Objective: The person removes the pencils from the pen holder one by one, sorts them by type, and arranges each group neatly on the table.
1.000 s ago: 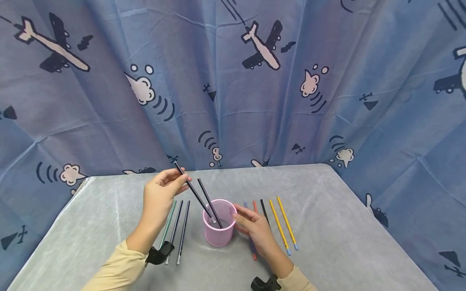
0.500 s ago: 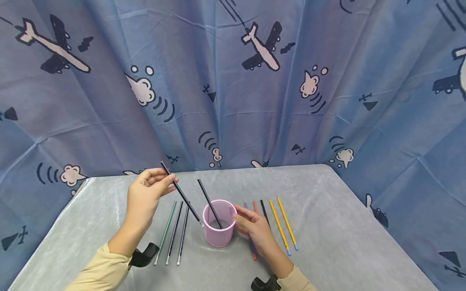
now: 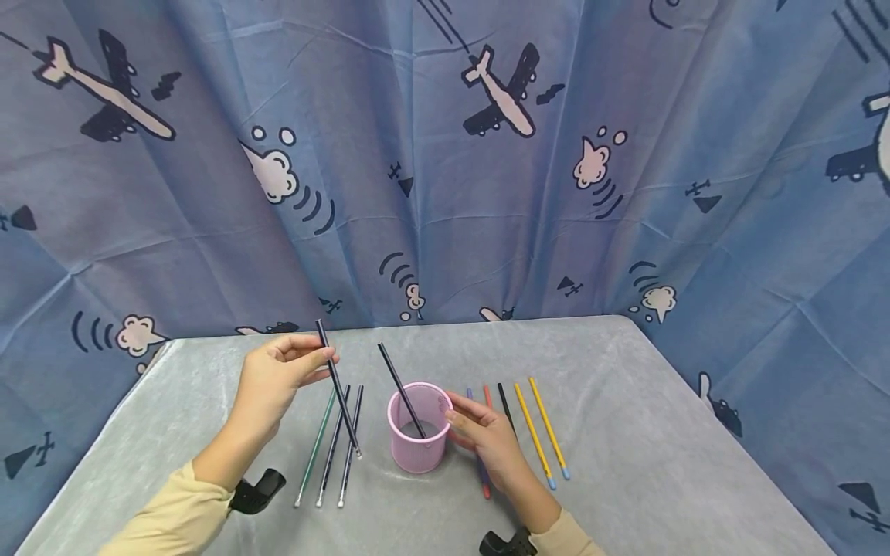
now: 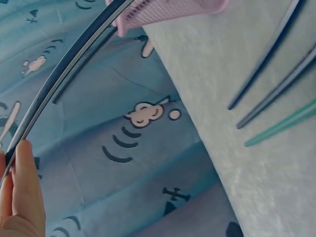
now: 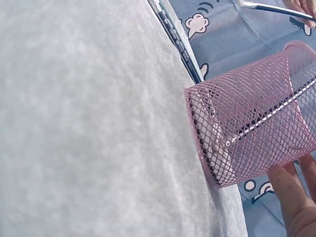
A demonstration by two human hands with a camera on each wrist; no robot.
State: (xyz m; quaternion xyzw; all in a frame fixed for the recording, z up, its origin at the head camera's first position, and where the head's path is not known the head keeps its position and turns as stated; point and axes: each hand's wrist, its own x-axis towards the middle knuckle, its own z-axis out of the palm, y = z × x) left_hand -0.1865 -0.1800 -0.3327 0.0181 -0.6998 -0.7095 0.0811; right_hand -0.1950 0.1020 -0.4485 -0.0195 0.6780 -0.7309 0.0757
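In the head view my left hand (image 3: 267, 382) pinches a dark pencil (image 3: 340, 401) between thumb and fingers. The pencil slants down, its silvery end above the lying pencils, left of a pink mesh pencil cup (image 3: 417, 455). In the left wrist view the held pencil (image 4: 61, 69) crosses the upper left. My right hand (image 3: 492, 444) holds the cup's right side, thumb at the front near the rim. Another dark pencil (image 3: 399, 384) leans inside the cup, and it shows through the mesh (image 5: 247, 98) in the right wrist view.
Left of the cup lie a green pencil (image 3: 316, 448) and two dark pencils (image 3: 328, 467). To its right are a purple pencil (image 3: 480, 467), a red pencil (image 3: 486, 486), a black one (image 3: 506, 401) and two yellow pencils (image 3: 534, 434). A patterned curtain (image 3: 445, 193) hangs behind the grey table (image 3: 660, 463).
My left hand has drawn one dark pencil out of the cup and moved it left, over the lying pencils; it now stands more upright. The right hand and cup have stayed put.
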